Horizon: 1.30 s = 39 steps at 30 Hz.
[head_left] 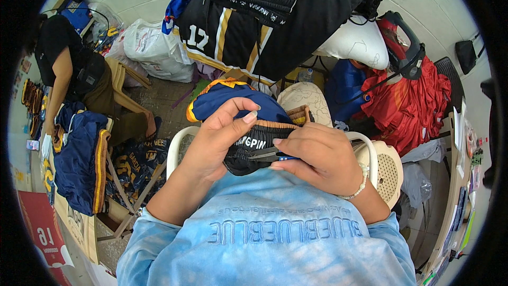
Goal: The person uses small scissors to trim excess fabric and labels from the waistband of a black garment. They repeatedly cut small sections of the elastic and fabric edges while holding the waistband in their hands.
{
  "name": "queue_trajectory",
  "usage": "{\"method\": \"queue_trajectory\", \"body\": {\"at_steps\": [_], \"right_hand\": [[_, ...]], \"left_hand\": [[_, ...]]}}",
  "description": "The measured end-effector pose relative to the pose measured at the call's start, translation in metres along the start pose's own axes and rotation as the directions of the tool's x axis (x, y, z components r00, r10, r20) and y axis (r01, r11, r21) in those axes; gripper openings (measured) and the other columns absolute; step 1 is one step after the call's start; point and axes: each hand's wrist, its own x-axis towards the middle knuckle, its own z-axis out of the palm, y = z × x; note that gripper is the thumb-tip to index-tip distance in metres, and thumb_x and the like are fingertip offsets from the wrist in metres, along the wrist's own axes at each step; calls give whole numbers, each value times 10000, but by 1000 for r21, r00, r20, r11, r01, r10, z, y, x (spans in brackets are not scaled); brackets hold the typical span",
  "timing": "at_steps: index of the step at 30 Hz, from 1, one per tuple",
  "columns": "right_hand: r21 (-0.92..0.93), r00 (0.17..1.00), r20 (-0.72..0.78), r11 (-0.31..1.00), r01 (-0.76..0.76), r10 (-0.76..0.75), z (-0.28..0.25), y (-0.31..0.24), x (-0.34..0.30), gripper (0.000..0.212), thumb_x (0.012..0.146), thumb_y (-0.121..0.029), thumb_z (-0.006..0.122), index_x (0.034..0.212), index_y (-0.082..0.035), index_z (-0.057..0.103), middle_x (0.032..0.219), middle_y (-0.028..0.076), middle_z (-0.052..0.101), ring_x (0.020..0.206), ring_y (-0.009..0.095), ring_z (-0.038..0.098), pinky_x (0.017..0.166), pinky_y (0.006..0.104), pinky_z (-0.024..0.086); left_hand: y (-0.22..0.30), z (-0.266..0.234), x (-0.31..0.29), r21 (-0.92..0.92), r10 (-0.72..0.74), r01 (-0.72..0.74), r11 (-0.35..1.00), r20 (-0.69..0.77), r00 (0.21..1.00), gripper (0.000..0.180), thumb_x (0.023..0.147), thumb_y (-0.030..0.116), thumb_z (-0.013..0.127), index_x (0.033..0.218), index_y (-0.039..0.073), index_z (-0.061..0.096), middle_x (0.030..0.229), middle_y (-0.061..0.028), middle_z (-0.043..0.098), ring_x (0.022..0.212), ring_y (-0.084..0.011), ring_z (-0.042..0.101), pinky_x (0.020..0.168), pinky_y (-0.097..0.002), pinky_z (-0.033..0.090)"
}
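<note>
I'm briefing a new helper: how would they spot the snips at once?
Find the light blue shirt at the picture's bottom. Just above it, the right hand holds the snips over a black waistband. Pointed metal blades set them apart from the navy garment beyond.

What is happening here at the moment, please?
Someone in a blue shirt holds snips in the right hand, with the tips in front of a black waistband. The left hand is at the waistband's left side, thumb and forefinger close together; what they pinch, if anything, is too small to tell. Whether the snips are cutting is also unclear. At left, another person's hand is by navy clothes.
</note>
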Motion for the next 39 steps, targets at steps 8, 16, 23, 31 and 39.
{"method": "queue_trajectory", "body": {"at_steps": [8,16,23,31,39], "right_hand": [[114,999,-17,993,-42,44,-3,5,-2,298,726,-189,817,931,-30,670,787,81,645,693,227,636,608,319,510],[129,992,4,983,-128,128,-5,5,-4,335,725,-191,828,969,-28,667,764,77,626,662,216,621,571,306,487],[145,988,-11,978,-153,156,-3,-4,-2,357,735,-201,826,998,-27,659,785,85,634,671,212,628,576,290,488],[135,994,-34,985,-103,108,3,-1,0,475,626,-2,737,1090,-101,707,724,48,621,588,177,591,530,279,442],[206,999,-39,979,4,4,17,10,0,314,664,-7,767,955,-112,711,698,42,593,619,187,590,548,304,454]], "left_hand": [[0,-3,1,-12,16,-15,1000,16,1000,176,975,114,560,1131,56,503,990,-102,666,865,-142,683,746,-273,568],[0,-6,2,-32,26,-25,999,16,1000,232,985,129,534,1186,48,449,1030,-189,670,889,-215,705,755,-315,592],[3,-2,0,-8,15,-15,1000,15,1000,225,975,148,579,1161,56,492,1028,-102,660,884,-135,674,763,-267,559],[1,-1,-3,118,130,-140,983,84,988,400,939,149,639,1256,43,420,1072,-156,672,932,-160,671,788,-288,553],[-3,-6,1,138,48,-57,989,66,997,390,939,137,627,1257,41,421,1106,-191,658,936,-199,683,798,-301,559]]}}
